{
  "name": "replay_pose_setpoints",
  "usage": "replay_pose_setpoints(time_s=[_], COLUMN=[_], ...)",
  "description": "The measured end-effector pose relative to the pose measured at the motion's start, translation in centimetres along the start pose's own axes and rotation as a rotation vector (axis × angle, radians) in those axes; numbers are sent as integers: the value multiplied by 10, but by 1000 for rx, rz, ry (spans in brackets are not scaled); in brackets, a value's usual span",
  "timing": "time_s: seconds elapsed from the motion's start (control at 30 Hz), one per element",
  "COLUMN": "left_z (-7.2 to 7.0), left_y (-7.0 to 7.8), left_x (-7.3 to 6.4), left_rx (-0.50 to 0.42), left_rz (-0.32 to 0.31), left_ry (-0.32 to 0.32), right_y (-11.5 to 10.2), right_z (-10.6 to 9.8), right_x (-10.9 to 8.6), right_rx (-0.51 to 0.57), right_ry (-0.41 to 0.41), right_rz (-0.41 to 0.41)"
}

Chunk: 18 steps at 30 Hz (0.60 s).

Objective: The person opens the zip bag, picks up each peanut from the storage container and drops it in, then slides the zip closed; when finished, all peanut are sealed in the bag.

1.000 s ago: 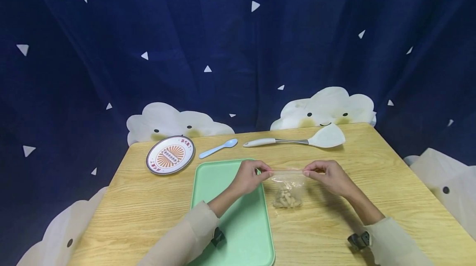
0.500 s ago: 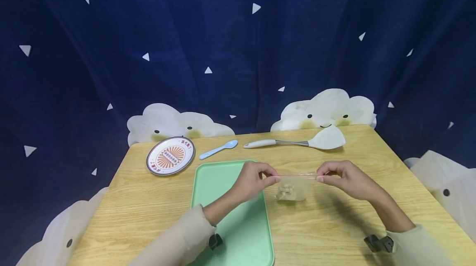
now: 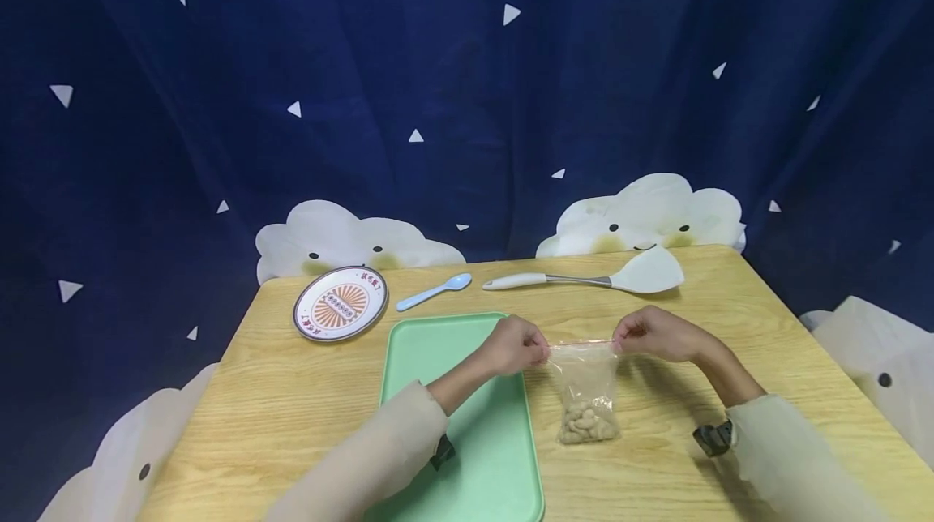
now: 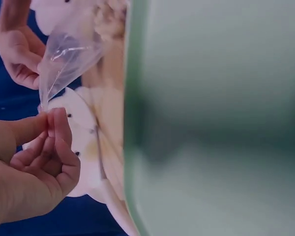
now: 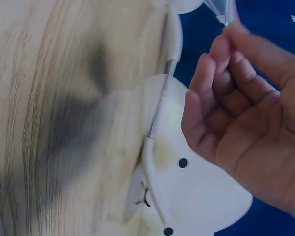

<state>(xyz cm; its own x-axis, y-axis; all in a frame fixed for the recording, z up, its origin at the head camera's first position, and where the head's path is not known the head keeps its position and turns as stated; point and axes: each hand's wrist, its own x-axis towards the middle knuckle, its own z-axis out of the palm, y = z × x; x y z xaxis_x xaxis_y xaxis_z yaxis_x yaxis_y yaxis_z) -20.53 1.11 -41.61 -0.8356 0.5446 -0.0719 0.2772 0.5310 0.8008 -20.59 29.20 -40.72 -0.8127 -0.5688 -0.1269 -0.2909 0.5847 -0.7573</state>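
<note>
A clear zip-top bag [image 3: 584, 380] hangs upright between my two hands, with pale nut-like pieces [image 3: 586, 422] gathered at its bottom. My left hand [image 3: 516, 344] pinches the left end of its reddish top strip between thumb and forefinger. At the opposite end, my right hand [image 3: 657, 333] pinches the strip the same way. In the left wrist view, the stretched bag [image 4: 64, 59] runs from my left fingertips up to the other hand. Only a corner of the bag [image 5: 221, 10] shows in the right wrist view. The bag is beside the green tray's right edge.
The green tray [image 3: 481, 457] lies under my left forearm on the wooden table [image 3: 642, 457]. Towards the back are a patterned plate [image 3: 340, 304], a light-blue spoon [image 3: 434, 293] and a white spatula [image 3: 584, 277]. A dark blue curtain [image 3: 467, 84] hangs behind the table.
The bag was tipped, its contents higher and blurred half a second ago; now it hangs lengthened with the pieces lower. My hands moved apart, then slightly closer, keeping their hold.
</note>
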Motion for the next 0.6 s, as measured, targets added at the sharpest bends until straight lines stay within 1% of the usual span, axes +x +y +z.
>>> replay_pose_setpoints(time_s=[0.1,0.17,0.2,0.27,0.33,0.43,0.5,0.6], left_z=[1,1,1,1,2,3,0,-11], left_y=[-3,-5,-6,-8,-9,-11,-13,-16], left_x=[11,17,19,25,29,35,37,35], left_rx=[81,153,187,264,305,325,308,247], left_rz=[-85,-118,-127,-123,-125,-130,-149,-166], left_ry=[7,4,1,-10,-24,-44,-47,-18], right_y=[8,12,13,14,14,13,12,11], right_z=[3,5,7,9,12,16,18,17], right_x=[12,19,22,28,32,36,38,37], right_rx=[-34,-59,-77,-126,-165,-213,-223,-194], right_ry=[13,21,28,47,62,80,79,59], right_rz=[10,21,33,63,109,160,180,201])
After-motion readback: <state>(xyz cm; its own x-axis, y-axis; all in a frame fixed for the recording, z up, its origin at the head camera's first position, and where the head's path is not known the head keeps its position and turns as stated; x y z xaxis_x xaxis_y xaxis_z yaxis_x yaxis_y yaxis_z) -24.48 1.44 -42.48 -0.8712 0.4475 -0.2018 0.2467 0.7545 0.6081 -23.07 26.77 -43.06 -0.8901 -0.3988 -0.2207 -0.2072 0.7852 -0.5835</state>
